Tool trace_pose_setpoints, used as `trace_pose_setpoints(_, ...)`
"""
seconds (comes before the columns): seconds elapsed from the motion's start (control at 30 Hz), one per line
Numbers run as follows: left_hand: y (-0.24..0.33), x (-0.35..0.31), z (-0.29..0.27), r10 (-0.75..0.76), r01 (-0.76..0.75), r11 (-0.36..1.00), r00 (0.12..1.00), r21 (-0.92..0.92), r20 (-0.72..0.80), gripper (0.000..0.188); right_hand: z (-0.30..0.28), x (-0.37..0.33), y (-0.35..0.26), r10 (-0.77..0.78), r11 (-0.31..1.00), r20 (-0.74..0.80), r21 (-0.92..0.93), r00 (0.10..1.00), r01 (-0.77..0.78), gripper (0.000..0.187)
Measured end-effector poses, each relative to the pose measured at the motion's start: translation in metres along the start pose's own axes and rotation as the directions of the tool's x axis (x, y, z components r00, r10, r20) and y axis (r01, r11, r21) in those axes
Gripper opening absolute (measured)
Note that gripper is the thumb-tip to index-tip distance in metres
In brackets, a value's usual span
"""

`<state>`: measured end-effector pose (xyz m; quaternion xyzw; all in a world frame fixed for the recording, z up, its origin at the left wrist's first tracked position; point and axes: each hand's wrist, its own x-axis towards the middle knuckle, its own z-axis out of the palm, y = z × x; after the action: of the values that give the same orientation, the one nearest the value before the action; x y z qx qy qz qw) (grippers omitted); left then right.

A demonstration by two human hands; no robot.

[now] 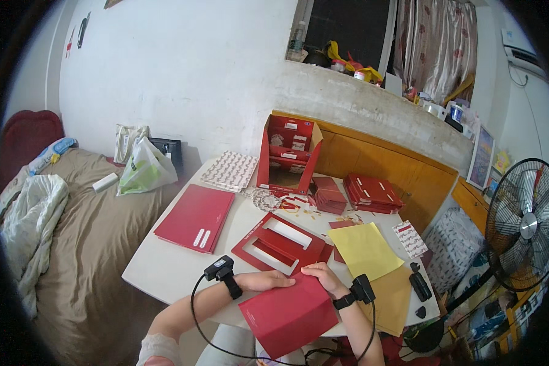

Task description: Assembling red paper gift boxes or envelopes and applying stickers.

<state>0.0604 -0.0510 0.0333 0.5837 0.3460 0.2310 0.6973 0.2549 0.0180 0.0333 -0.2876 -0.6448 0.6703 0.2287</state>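
Observation:
A folded red card sheet [290, 317] is held between my two hands over the near edge of the table, tilted down toward my lap. My left hand [267, 280] grips its upper left edge with the thumb on top. At the upper right corner, my right hand [324, 278] closes around the same sheet, its fingers bent over the edge. Just beyond the hands lies a flat red card frame [310, 255] with two long cut-out slots. To its right, a yellow paper sheet [366, 247] overlaps a tan sheet [387, 299].
A stack of red sheets [192, 213] lies on the left of the white table [158, 262]. Behind stand an open red box [263, 165] and stacked red packs [372, 192]. Patterned paper [229, 169] sits at the far left; small black items [419, 285] lie right.

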Motion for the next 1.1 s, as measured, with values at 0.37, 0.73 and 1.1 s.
trace_pose_setpoints(0.37, -0.007, 0.002, -0.013, -0.008, 0.004, 0.992, 0.999, 0.125, 0.038, 0.047, -0.013, -0.002, 0.002, -0.112, 0.991, -0.108, -0.081, 0.988, 0.103, 0.020)
trace_pose_setpoints(0.73, 0.012, -0.015, -0.007, 0.002, -0.002, 1.000, 1.000, 0.019, 0.026, 0.046, -0.041, 0.000, 0.009, -0.100, 0.995, -0.222, -0.024, 0.970, 0.098, 0.020)
trace_pose_setpoints(1.1, -0.003, -0.013, -0.028, 0.035, -0.027, 0.998, 0.983, -0.050, 0.181, 0.053, -0.054, -0.002, 0.004, -0.042, 0.967, -0.250, 0.233, 0.967, 0.103, 0.017)
